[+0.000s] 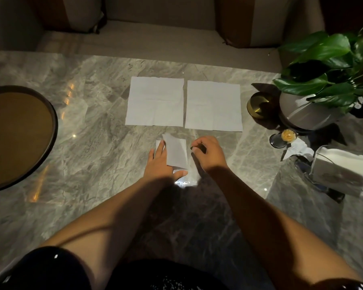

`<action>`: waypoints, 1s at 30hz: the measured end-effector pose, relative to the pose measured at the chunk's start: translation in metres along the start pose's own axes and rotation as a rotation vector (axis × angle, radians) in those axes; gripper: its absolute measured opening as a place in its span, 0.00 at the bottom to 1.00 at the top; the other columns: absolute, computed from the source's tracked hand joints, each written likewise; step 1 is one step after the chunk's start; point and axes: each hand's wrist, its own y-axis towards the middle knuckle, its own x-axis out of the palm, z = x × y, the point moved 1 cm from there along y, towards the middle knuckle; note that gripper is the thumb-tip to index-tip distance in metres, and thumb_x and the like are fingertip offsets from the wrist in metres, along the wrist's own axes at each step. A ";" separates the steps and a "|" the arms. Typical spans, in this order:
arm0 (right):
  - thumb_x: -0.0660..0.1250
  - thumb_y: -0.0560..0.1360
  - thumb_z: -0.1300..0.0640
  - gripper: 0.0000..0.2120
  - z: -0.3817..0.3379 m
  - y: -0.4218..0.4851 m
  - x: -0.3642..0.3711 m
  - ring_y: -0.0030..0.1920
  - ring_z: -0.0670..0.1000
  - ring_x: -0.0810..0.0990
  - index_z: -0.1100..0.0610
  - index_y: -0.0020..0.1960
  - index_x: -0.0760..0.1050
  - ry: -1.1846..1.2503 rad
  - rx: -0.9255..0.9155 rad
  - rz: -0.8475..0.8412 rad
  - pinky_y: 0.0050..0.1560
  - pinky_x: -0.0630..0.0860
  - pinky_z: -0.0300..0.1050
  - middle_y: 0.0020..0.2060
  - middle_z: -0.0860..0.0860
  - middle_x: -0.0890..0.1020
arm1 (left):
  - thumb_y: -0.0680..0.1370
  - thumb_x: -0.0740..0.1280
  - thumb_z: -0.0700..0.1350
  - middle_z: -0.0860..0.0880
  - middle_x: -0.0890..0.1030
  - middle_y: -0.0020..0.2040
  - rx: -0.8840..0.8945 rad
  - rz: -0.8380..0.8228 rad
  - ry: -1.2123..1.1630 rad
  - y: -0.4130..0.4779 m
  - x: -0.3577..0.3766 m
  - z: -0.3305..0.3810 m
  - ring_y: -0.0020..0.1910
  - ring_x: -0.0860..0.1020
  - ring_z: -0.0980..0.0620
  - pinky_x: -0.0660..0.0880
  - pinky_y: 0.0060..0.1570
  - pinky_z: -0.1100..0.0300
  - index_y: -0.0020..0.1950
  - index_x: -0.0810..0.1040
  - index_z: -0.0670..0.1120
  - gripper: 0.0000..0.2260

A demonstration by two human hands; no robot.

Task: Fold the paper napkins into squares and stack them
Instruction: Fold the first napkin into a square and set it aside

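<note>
Head view: folded napkin [175, 152] sits on the marble table [92, 143], center, just near of two unfolded ones. Its top layer looks slightly lifted at the far left corner. Your left hand [158, 162] lies flat on the folded napkin's left part, fingers straight and pressing, thumb stretched out along its near edge. Your right hand [209, 152] is just right of that napkin, not touching it, fingers curled in with thumb against index, nothing visible in the grip.

Left unfolded napkin [155, 101] and right unfolded napkin [213, 105] lie flat side by side, farther out, with a narrow gap between them. Round dark-rimmed tray [15, 137] at the left edge. On the right: gold round container [258, 105], grey pot [306, 116] with a green plant [325, 57], small toothpick holder [288, 136], and a clear napkin holder [340, 170] with white napkins inside. Cushioned seat [155, 36] beyond the far table edge.
</note>
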 end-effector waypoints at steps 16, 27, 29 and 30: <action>0.73 0.73 0.59 0.12 0.016 -0.003 0.029 0.81 0.56 0.48 0.49 0.54 0.78 -0.181 -0.056 -0.018 0.78 0.53 0.57 0.79 0.53 0.58 | 0.72 0.73 0.61 0.47 0.61 0.78 -0.042 0.000 -0.203 -0.003 -0.007 0.002 0.77 0.58 0.46 0.50 0.77 0.43 0.79 0.53 0.53 0.43; 0.72 0.74 0.58 0.12 0.017 -0.004 0.027 0.81 0.56 0.46 0.47 0.55 0.76 -0.221 -0.088 -0.037 0.78 0.50 0.60 0.80 0.53 0.56 | 0.76 0.62 0.66 0.48 0.50 0.82 0.211 0.009 0.325 -0.023 -0.042 -0.065 0.79 0.50 0.42 0.59 0.74 0.42 0.81 0.52 0.53 0.38; 0.71 0.75 0.57 0.12 0.017 -0.004 0.026 0.81 0.55 0.45 0.46 0.55 0.74 -0.231 -0.094 -0.051 0.79 0.48 0.60 0.80 0.53 0.55 | 0.77 0.64 0.64 0.46 0.51 0.81 0.202 0.013 0.335 -0.029 -0.048 -0.082 0.79 0.52 0.42 0.59 0.75 0.43 0.80 0.56 0.53 0.36; 0.71 0.75 0.57 0.12 0.018 -0.004 0.026 0.81 0.55 0.44 0.46 0.55 0.74 -0.235 -0.095 -0.054 0.79 0.48 0.59 0.81 0.53 0.55 | 0.77 0.64 0.63 0.46 0.53 0.81 0.210 0.017 0.340 -0.031 -0.051 -0.086 0.79 0.54 0.43 0.59 0.75 0.44 0.80 0.58 0.52 0.35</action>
